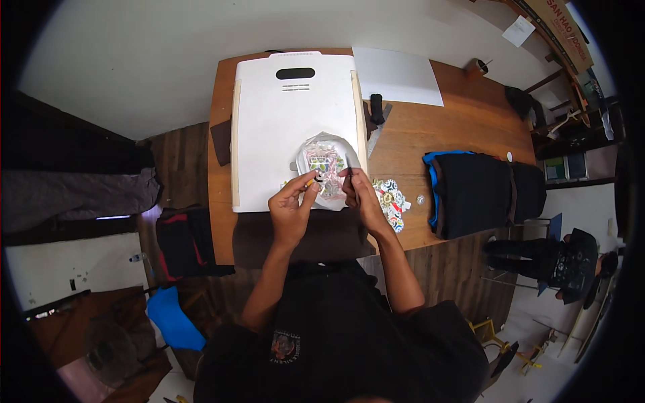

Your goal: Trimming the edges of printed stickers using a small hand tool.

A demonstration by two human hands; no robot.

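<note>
Two hands [290, 211] [367, 201] flank an open whitish bag [348, 152].

White panel [289, 127]; whitish bag [348, 153]; small yellow piece [310, 182]; brown wood-grain table [410, 134]; right, multicoloured circle-patterned pieces [391, 205], black blue-edged cloth stack [474, 195].

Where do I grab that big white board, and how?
I'd grip the white board at the dark oval slot, coming from its far side. The slot is long, rounded and near the far edge, so it looks made for hands, though its depth is unclear. Mind the plastic bag over the board's near half.
</note>
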